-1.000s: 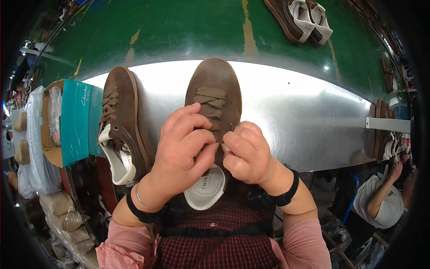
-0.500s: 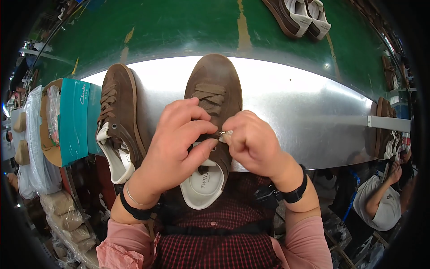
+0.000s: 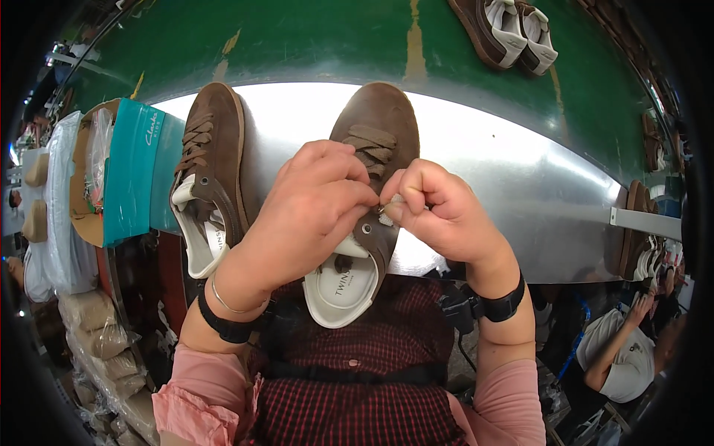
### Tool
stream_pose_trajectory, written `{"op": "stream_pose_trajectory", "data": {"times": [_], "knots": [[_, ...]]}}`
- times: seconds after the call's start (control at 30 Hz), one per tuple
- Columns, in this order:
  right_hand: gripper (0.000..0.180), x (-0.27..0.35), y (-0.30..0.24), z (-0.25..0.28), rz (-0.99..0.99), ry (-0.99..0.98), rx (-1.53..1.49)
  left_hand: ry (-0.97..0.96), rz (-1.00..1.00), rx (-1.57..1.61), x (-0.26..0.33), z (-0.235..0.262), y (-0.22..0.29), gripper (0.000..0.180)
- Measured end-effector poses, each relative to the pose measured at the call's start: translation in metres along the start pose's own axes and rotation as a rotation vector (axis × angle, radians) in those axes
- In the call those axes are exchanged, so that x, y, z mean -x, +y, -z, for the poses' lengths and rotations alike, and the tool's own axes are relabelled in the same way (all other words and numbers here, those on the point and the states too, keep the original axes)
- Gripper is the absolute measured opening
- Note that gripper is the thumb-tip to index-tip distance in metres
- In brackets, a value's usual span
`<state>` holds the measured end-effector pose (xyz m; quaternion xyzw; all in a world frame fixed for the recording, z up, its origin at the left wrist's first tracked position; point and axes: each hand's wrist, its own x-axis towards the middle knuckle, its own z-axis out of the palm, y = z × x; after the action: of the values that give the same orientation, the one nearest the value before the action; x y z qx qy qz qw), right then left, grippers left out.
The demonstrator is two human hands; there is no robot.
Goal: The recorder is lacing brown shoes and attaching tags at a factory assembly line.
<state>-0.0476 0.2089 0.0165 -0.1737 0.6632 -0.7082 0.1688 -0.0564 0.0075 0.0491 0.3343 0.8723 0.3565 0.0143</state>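
A brown shoe (image 3: 394,111) with a white lining rests toe away from me, its heel past the metal table's near edge. Its brown shoelace (image 3: 372,141) crosses the front; an open eyelet shows lower down. Over the upper eyelets, my left hand (image 3: 309,208) is closed in a pinch on what looks like the shoelace, mostly hidden by the fingers. Against it, my right hand (image 3: 435,208) is closed too, thumb and finger pinching a small whitish textured piece (image 3: 390,208) whose kind I cannot make out. To the left lies the matching laced shoe (image 3: 223,141).
A teal shoebox (image 3: 134,171) stands at the left, near plastic-wrapped packs (image 3: 100,327). Beyond the shiny metal table (image 3: 520,193) runs a green surface (image 3: 312,44) with another pair of shoes (image 3: 506,33). More shoes (image 3: 639,230) and a person (image 3: 617,349) are at the right.
Both hands have stayed together at the eyelets, with the fingertips slightly shifted and the right fingers more curled. The view has shifted, so the shoes appear a little higher and farther right.
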Motion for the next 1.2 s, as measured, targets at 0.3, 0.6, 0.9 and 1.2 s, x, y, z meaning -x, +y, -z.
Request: {"op": "stream_pose_trajectory", "data": {"times": [0.3,0.6,0.9,1.2], "knots": [[0.021,-0.002,-0.002,-0.002,-0.037,-0.017,-0.099,0.068,0.019,-0.041,0.000,-0.008,-0.003,0.014],[0.022,0.004,-0.007,-0.027,0.461,-0.153,0.429,0.095,0.021,-0.060,0.004,-0.017,-0.007,0.011],[0.021,0.016,0.006,-0.013,0.007,0.253,-0.404,0.014,-0.084,-0.044,-0.001,-0.002,-0.008,0.015],[0.021,0.031,-0.007,-0.028,0.080,0.197,-0.344,0.101,-0.163,0.025,0.015,0.006,0.021,0.016]]}}
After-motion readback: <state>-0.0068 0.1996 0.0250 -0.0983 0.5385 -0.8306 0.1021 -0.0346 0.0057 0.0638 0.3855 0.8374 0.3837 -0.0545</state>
